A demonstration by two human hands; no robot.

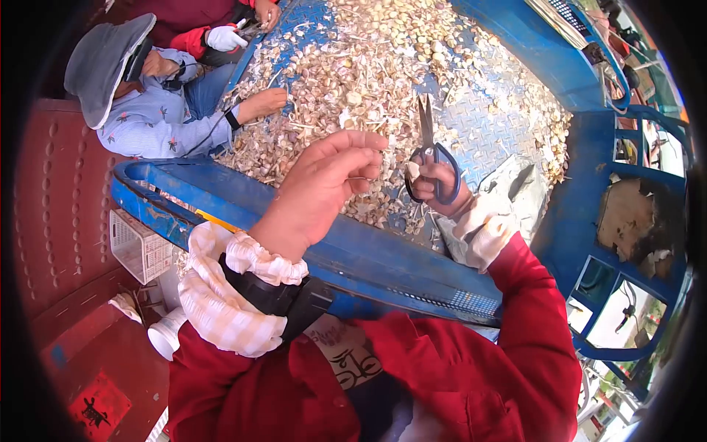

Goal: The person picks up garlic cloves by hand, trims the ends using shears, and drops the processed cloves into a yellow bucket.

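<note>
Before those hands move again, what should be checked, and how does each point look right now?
1. Right hand holding the scissors: ok, fingers through the handles.
2. Blades aimed away from the wearer: ok.
3. Left hand off the blades: ok, there is a gap.
4. Left grip empty: cannot tell, the fingers are curled.
5. Co-worker's bare hand apart from the scissors: ok, well to the left.
6. Garlic neatly sorted: not ok, it lies scattered.
</note>
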